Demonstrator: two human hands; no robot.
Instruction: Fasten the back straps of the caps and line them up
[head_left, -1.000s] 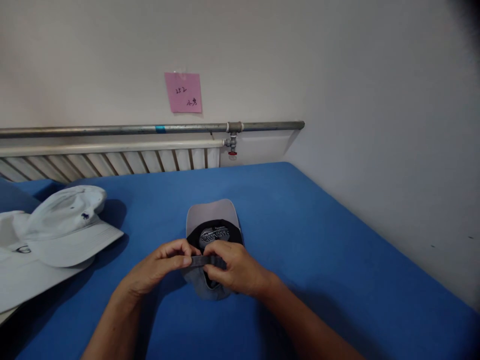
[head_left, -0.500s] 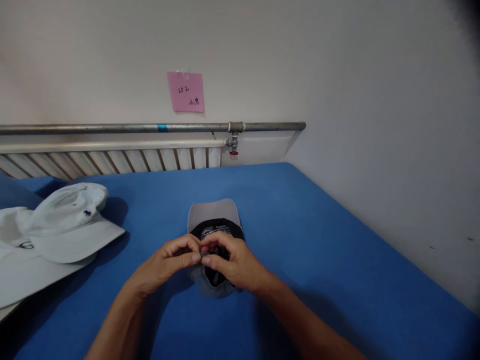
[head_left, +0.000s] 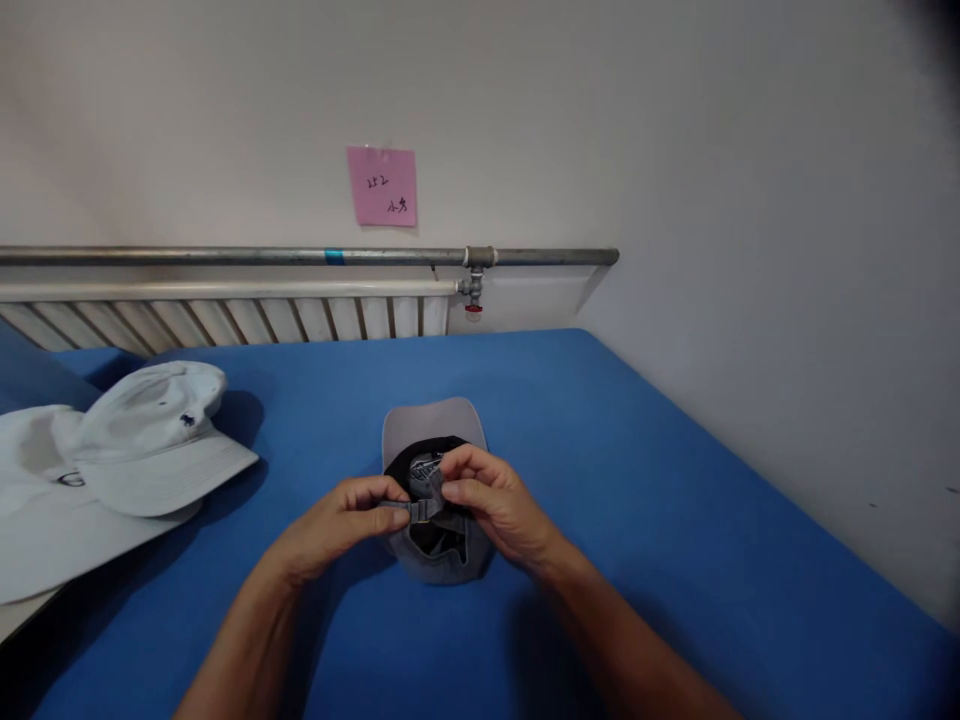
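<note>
A grey baseball cap (head_left: 435,425) lies upside down on the blue sheet, brim pointing away from me and its dark inside showing. Across its back opening runs a grey adjustment strap (head_left: 424,511) with a small buckle. My left hand (head_left: 341,525) pinches the strap just left of the buckle between thumb and fingers. On the other side, my right hand (head_left: 502,505) grips the strap's raised loose end between thumb and forefinger. The fingers of both hands partly cover the cap's sides.
White caps (head_left: 157,440) lie overlapped at the left, one with a small dark logo. Behind the blue-covered surface (head_left: 660,520) are a white radiator (head_left: 277,320), a metal pipe (head_left: 225,257) and a red-handled valve (head_left: 473,308). A pink note (head_left: 382,187) hangs on the wall.
My right hand has drawn away from the left, up and to the right, lifting the strap's end. The buckle now shows between the hands. The view has shifted slightly.
</note>
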